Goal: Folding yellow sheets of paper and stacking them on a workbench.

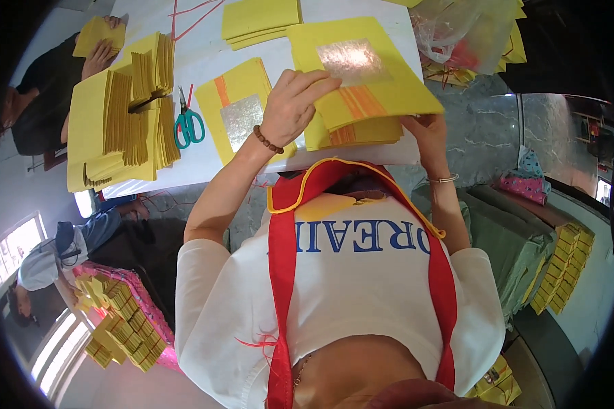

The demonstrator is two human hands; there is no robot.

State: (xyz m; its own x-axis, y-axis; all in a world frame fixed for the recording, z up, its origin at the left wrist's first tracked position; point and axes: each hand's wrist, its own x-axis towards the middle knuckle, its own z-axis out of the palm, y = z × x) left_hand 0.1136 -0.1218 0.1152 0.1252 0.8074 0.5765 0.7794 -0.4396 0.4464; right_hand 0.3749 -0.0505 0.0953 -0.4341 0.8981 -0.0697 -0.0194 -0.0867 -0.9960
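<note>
My left hand, wearing a beaded bracelet, lies over the left edge of a stack of yellow paper sheets. Its fingers stretch toward the silvery foil square on the top sheet; its thumb is hidden. With my right hand, I grip the near right corner of the upper sheets, raised above those below. Orange bands cross the paper. Just left, another yellow stack bears a foil square. Green-handled scissors lie beside it.
Folded yellow bundles crowd the white table's left side. Another person's hands hold yellow paper there. A yellow stack sits at the back, a clear plastic bag at back right. Packed bundles stand right of me.
</note>
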